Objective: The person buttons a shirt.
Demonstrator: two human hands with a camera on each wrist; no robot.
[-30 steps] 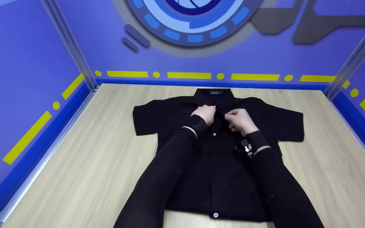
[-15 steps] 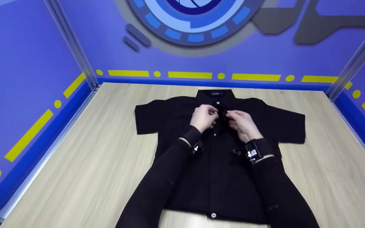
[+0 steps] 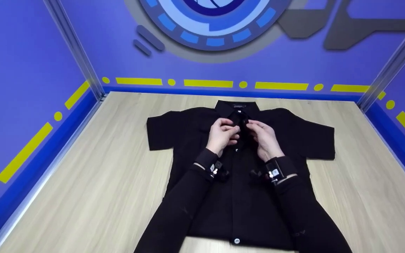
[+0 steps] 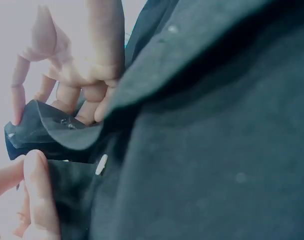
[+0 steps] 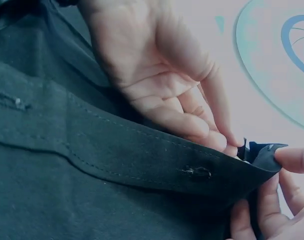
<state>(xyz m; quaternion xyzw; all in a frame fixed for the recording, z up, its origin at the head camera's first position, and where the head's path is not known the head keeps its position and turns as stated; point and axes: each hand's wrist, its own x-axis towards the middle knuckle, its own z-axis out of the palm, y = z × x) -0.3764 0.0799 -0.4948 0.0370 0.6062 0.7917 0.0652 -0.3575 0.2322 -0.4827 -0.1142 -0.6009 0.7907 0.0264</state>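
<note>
A black short-sleeved shirt (image 3: 308, 135) lies face up, its collar (image 3: 222, 108) at the far end. My left hand (image 3: 220, 135) holds the front opening from the left, thumb (image 4: 18, 95) on the cloth and other fingers curled beneath. From the right, my right hand (image 3: 266, 140) pinches the edge of the placket (image 5: 127, 145), beside a buttonhole (image 5: 197, 172). White buttons show at the neck (image 3: 239, 111), below the hands (image 3: 236, 150) and at the hem (image 3: 237, 241). In the left wrist view, a button (image 4: 102, 165) stands near the lifted cloth. Both hands are close together.
The shirt is spread on a pale wood table (image 3: 97, 168). A blue patterned panel (image 3: 202, 70) stands behind it, with side panels and metal posts (image 3: 77, 52) at the corners. Dark wrist-worn cameras (image 3: 274, 172) sit over the shirt front.
My left hand has turned from knuckles-up to fingers raised at the front opening and drawn slightly back. The right hand keeps its pinch on the placket, with the neck opening lifted more.
</note>
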